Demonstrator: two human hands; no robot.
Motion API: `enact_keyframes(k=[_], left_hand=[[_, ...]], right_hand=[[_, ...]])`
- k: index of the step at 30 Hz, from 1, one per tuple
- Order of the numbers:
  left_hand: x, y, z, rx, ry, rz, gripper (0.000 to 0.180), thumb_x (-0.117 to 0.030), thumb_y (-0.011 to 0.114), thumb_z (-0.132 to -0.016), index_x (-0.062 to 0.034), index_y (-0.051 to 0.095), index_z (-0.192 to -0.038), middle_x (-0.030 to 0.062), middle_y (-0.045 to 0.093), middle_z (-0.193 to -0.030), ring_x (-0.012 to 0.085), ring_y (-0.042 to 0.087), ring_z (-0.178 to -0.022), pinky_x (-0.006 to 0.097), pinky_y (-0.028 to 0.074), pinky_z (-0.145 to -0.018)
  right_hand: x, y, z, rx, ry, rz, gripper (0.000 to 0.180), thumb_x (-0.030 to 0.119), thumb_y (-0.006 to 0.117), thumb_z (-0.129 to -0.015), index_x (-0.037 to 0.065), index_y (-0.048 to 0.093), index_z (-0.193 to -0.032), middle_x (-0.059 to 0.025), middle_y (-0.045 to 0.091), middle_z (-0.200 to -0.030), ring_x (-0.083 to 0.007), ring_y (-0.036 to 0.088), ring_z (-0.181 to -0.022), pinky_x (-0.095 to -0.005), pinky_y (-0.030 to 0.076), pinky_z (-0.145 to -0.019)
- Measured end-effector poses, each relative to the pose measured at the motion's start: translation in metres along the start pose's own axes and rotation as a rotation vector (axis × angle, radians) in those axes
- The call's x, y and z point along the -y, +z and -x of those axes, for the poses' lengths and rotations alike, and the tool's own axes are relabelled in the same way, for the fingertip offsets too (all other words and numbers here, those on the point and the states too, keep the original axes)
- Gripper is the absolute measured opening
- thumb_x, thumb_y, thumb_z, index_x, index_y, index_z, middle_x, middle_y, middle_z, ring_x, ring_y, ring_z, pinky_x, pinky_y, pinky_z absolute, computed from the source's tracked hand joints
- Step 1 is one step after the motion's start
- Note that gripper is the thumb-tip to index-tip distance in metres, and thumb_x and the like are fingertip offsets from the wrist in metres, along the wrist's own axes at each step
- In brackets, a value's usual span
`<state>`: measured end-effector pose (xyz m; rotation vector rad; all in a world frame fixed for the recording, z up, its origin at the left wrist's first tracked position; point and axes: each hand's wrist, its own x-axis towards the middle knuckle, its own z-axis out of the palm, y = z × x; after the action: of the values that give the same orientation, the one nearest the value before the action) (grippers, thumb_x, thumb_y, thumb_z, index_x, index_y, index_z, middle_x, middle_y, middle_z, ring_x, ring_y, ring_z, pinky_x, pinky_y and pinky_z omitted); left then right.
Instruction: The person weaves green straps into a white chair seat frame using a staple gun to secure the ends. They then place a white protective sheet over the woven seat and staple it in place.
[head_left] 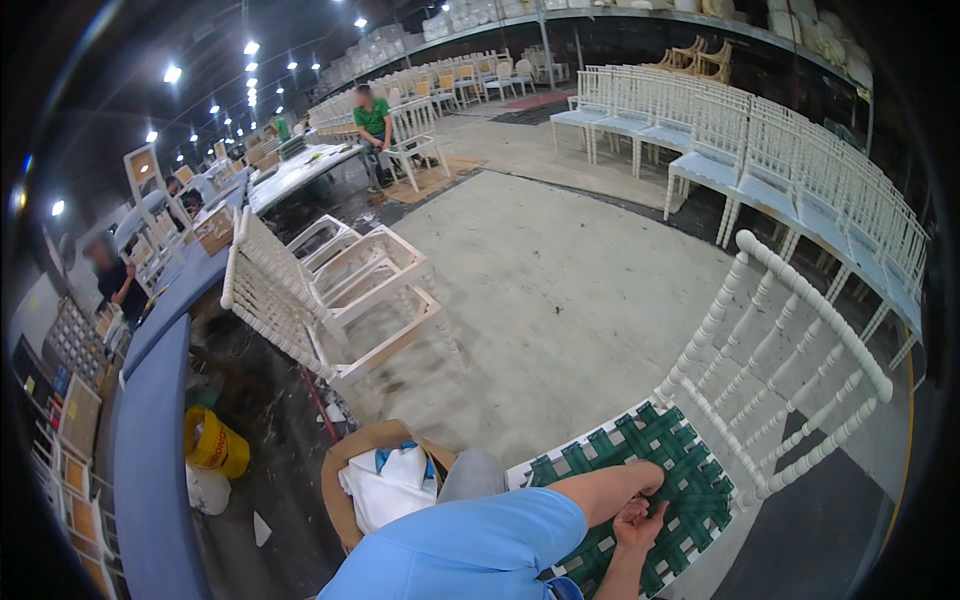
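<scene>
A white spindle-back chair [790,340] stands at the lower right, its seat woven from green webbing straps [690,470]. Both of my hands rest on that seat. My left hand [648,474] reaches across from my blue sleeve, fingers curled down onto a strap near the seat's middle. Just below it my right hand [640,518] comes up from the lower edge with its fingers bent around the webbing. My grey trouser knee [470,472] shows beside the seat's near corner.
An open cardboard box [352,462] holding white and blue cloth sits by my knee, with a yellow bucket [213,441] to its left. Bare white chair frames [330,290] lean by a long blue-topped bench [150,440]. Rows of white chairs [800,170] line the right. Other people work far back.
</scene>
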<state>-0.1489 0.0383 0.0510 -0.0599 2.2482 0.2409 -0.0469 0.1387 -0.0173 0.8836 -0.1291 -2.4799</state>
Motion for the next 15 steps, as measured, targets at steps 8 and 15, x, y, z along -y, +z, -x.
enact_keyframes(k=[8,15], left_hand=[[0.017,0.019,0.024,-0.640,0.217,0.362,0.018,-0.009,0.065,-0.085,0.0025,0.075,-0.095,0.0278,0.075,-0.096,0.0400,0.075,-0.099,0.051,0.061,-0.082],[0.044,-0.098,0.078,-0.956,0.535,0.612,0.028,-0.024,0.056,-0.094,0.0001,0.070,-0.089,0.0271,0.072,-0.097,0.0423,0.072,-0.096,0.055,0.055,-0.084]], right_hand=[[-0.056,0.021,0.103,-0.427,-0.254,1.191,0.054,0.022,0.069,-0.098,0.004,0.050,-0.145,-0.0138,0.062,-0.124,-0.0280,0.065,-0.094,-0.0374,0.054,-0.088],[0.055,-0.032,0.166,-0.271,-0.439,1.905,0.046,0.012,0.070,-0.100,0.006,0.055,-0.143,-0.0113,0.069,-0.112,-0.0176,0.065,-0.095,-0.0347,0.056,-0.076]])
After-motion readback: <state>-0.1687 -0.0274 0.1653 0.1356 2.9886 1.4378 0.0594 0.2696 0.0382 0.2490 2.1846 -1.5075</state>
